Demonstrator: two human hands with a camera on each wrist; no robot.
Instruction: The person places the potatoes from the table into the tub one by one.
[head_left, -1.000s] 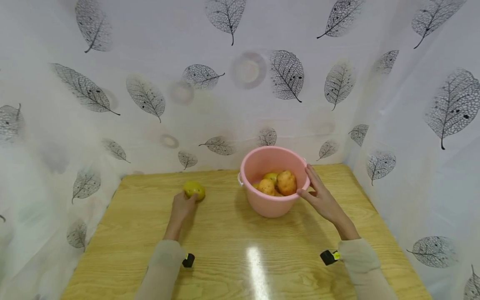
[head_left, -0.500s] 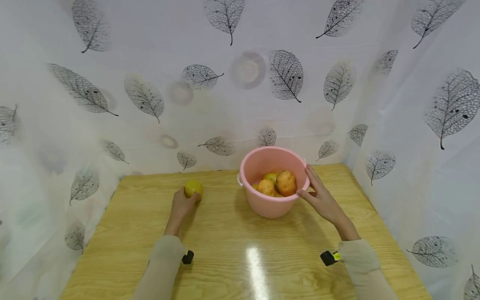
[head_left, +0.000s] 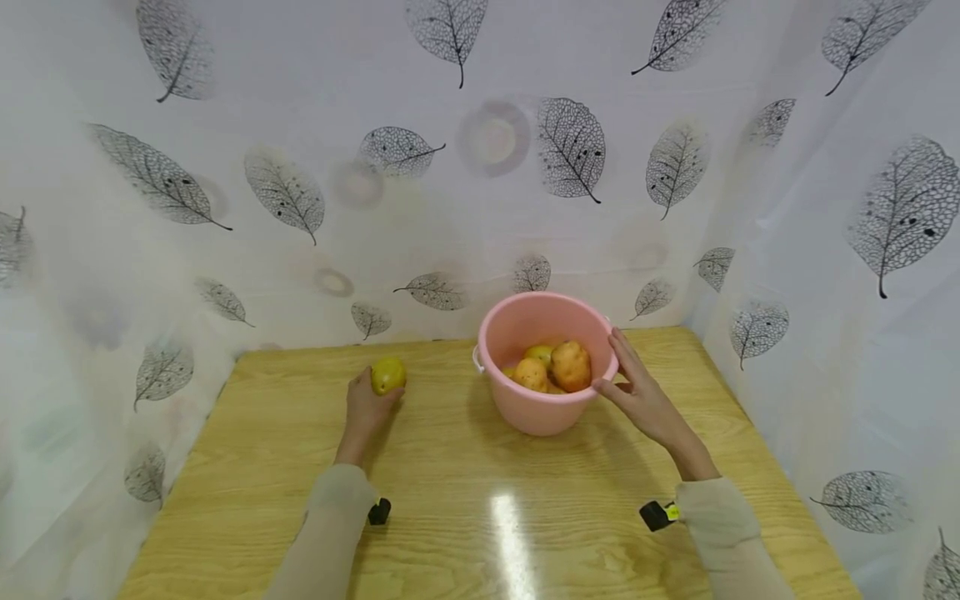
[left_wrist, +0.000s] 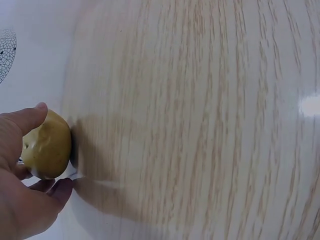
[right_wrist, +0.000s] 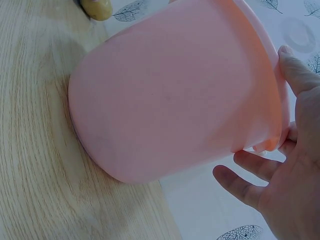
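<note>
My left hand point(head_left: 366, 407) holds a yellow-green potato point(head_left: 388, 376) near the table's back left. In the left wrist view the thumb and fingertips lie on opposite sides of the potato point(left_wrist: 48, 145), which has small dimples. My right hand point(head_left: 641, 402) grips the right rim of a pink bucket point(head_left: 542, 414). The right wrist view shows the thumb at the bucket's lip and several fingers spread along its side point(right_wrist: 165, 95). Inside the bucket lie several potatoes, a large brownish one point(head_left: 572, 367) and a smaller one point(head_left: 531, 374) on top; the lower ones are partly hidden.
The wooden table point(head_left: 450, 483) ends at a white leaf-printed curtain point(head_left: 420, 217) behind and at both sides. A white handle end point(head_left: 477, 360) sticks out on the bucket's left. Small black cameras point(head_left: 379, 511) are worn at both wrists.
The potato has turned in my left hand, from lying sideways to showing a rounder face, and sits slightly further back. My right hand and the bucket have stayed put.
</note>
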